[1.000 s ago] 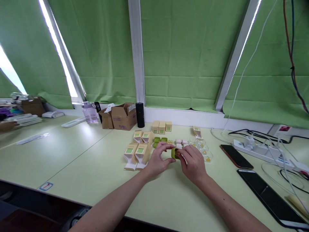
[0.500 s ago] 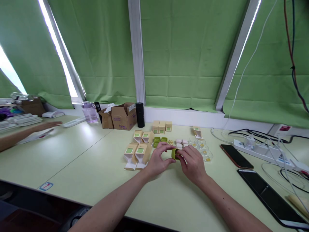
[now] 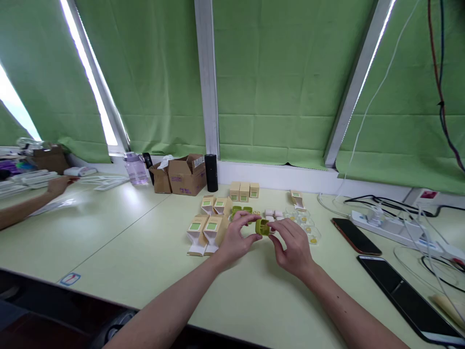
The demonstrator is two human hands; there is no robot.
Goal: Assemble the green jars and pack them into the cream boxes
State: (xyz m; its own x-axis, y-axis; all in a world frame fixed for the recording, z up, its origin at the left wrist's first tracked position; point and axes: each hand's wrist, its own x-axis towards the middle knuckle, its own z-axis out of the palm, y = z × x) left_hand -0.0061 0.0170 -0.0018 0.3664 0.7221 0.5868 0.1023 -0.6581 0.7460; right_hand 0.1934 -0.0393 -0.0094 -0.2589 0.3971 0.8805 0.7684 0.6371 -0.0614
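Note:
Over the table, a small olive-green square case [image 3: 262, 227] is held up with its open, hollow side facing me. My left hand [image 3: 234, 243] pinches its left side between thumb and fingers. At its right rim, the thumb and fingertips of my right hand [image 3: 295, 248] close on the edge. Just behind lie more green cases [image 3: 242, 209], partly covered by my left hand. Pale pinkish rolls [image 3: 273, 213] and clear plastic pieces with yellow centres [image 3: 308, 229] sit beyond my right hand. Small yellowish pieces [image 3: 256, 213] show between them, mostly hidden.
Opened cartons [image 3: 196, 232] with green labels stand left of my hands, closed small boxes [image 3: 244, 190] behind. A phone [image 3: 356, 235], a tablet [image 3: 407, 295] and a power strip [image 3: 392, 228] lie right. A black bottle [image 3: 211, 173] adjoins a cardboard box [image 3: 186, 175]. Another person's hand [image 3: 58, 185] is far left.
The green case has turned so its hollow inside faces me. My right fingers have drawn out of it to its rim. At far left, the other person's hand has pulled back leftward.

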